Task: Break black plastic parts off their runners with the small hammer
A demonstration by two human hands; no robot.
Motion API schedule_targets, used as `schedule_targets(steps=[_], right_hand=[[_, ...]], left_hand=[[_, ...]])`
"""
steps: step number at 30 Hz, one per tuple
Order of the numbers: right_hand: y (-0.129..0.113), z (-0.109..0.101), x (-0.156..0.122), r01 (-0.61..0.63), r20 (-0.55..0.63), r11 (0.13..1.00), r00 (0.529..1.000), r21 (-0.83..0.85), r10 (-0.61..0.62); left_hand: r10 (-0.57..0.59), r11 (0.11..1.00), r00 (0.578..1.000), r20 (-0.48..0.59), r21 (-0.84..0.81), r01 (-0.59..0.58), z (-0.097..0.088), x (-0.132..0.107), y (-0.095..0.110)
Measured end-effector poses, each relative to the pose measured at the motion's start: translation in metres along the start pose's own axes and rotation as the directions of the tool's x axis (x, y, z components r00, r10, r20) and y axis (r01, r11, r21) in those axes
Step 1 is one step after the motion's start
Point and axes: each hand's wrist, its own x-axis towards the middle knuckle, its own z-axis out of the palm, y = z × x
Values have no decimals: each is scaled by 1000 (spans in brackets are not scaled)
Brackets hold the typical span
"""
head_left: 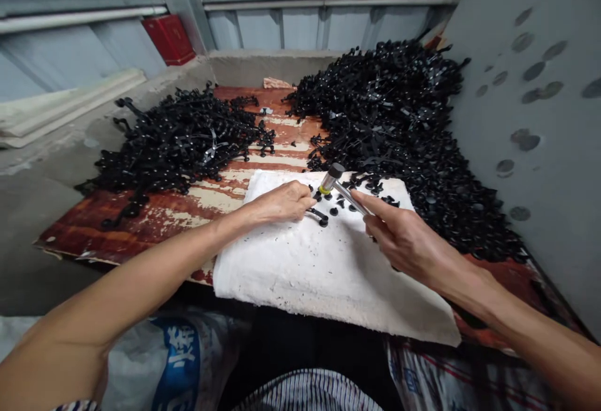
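Note:
My right hand is wrapped round the handle of a small mallet, which has a metal head, one black face and one yellow face. The yellow face points down, close to my left fingertips. My left hand is closed on a thin black plastic part, whose round end shows below the fingers. Several small black round-headed pieces lie near both hands on a white cloth. Whether the mallet touches a piece, I cannot tell.
A heap of black parts lies at the left of the worn reddish board. A larger heap fills the right side, against a spotted grey panel. A red box stands by the back wall; printed sacks are below.

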Motion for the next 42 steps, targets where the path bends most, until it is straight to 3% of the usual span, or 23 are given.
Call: schedule_targets(steps=[3,5,6,8,9,11,12,13,14,15,16,17,18,21,24,30,35,38,40,42], right_hand=[[-3,-20,-6,-193,-61,916,972,352,229],[2,-37,-11,-258,-117,755,907,603,404],[7,-45,-14,-267,-120,656,867,706,483],[21,-58,-20,-268,-83,460,787,847,612],[29,-62,-23,-257,-90,435,770,863,632],[44,-65,-29,-242,-95,411,755,879,649],[51,-65,-31,-237,-90,397,754,887,651],[56,-63,-33,-237,-80,385,755,892,650],[61,-60,-34,-236,-71,371,755,898,651],[64,-57,-35,-237,-60,359,757,903,651],[67,-54,-35,-232,-59,350,756,908,652],[69,-51,-35,-225,-60,343,754,912,654],[71,-50,-34,-218,-64,337,751,916,657],[73,-50,-34,-197,-77,326,741,924,667],[74,-52,-36,-191,-78,317,736,929,672],[73,-54,-38,-187,-61,295,744,937,665],[75,-53,-42,-176,-42,267,759,947,649],[77,-55,-43,-159,-24,252,800,955,599],[78,-56,-43,-159,-5,241,825,957,565],[79,-58,-44,-162,11,228,838,960,546]], left_hand=[[-33,998,996,-89,-48,28,-26,-5,0],[-114,993,970,-214,-31,110,-62,-8,-3],[-177,982,935,-308,14,191,-85,-9,-5],[-230,935,819,-525,114,336,-131,-10,-10],[-185,909,759,-625,184,373,-150,-10,-12],[-77,855,474,-877,186,484,-173,-5,-12],[-17,858,406,-914,195,475,-175,1,-9],[33,871,414,-910,230,435,-169,8,-4],[75,884,507,-859,292,364,-157,18,2],[82,899,642,-762,335,283,-140,29,10],[98,910,818,-566,384,157,-120,41,19],[128,914,878,-461,398,75,-97,53,28],[159,914,909,-385,406,12,-74,66,37],[236,918,930,-281,378,-118,-20,100,60],[148,962,927,-345,268,-54,-2,126,72],[69,997,921,-383,-8,-78,-31,150,61],[15,932,948,-318,-340,-129,-54,130,54],[29,830,981,-193,-541,-131,-53,108,62],[50,714,995,-82,-694,-93,-45,93,70],[76,652,997,-4,-756,-53,-31,82,78]])
